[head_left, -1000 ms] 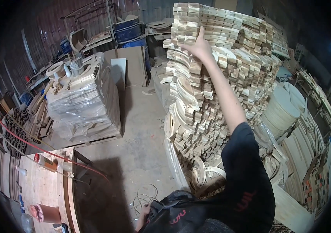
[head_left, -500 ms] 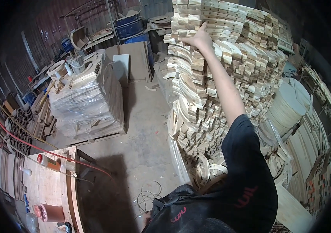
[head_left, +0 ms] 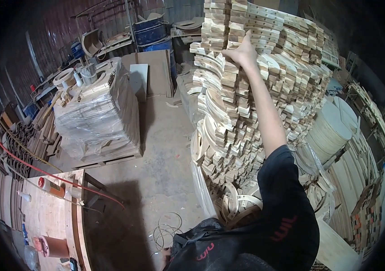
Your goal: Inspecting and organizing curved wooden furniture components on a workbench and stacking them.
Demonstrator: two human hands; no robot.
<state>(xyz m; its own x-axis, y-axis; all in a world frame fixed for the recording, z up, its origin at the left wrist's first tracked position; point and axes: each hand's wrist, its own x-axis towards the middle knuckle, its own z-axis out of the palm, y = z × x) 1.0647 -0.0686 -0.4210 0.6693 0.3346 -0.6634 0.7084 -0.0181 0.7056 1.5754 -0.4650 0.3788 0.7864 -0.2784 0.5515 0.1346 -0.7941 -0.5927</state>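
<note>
My right arm reaches out to a tall stack of curved, light wooden pieces (head_left: 287, 86), several with drilled holes along their edges. Against the upper front of that stack lies my right hand (head_left: 243, 53), thumb and a finger stretched apart on the ends of the pieces. Nothing shows gripped in it. Only a sliver of my left hand (head_left: 165, 256) appears at the lower edge, beside my dark shirt, and its fingers are hidden. Loose curved wooden pieces (head_left: 242, 202) lie below the stack, close to my body.
A wooden workbench (head_left: 50, 212) at lower left carries orange-red containers (head_left: 53, 246). Beyond it, a plastic-wrapped pallet load (head_left: 97, 122) stands on the floor. A red hose (head_left: 52, 175) crosses the bench; a thin coiled line (head_left: 167, 228) lies on the floor. Round boards (head_left: 332, 128) are stacked right.
My right hand has moved a little to the right and down over the ends of the stacked pieces. The whole view has shifted slightly. My left hand stays low at the edge.
</note>
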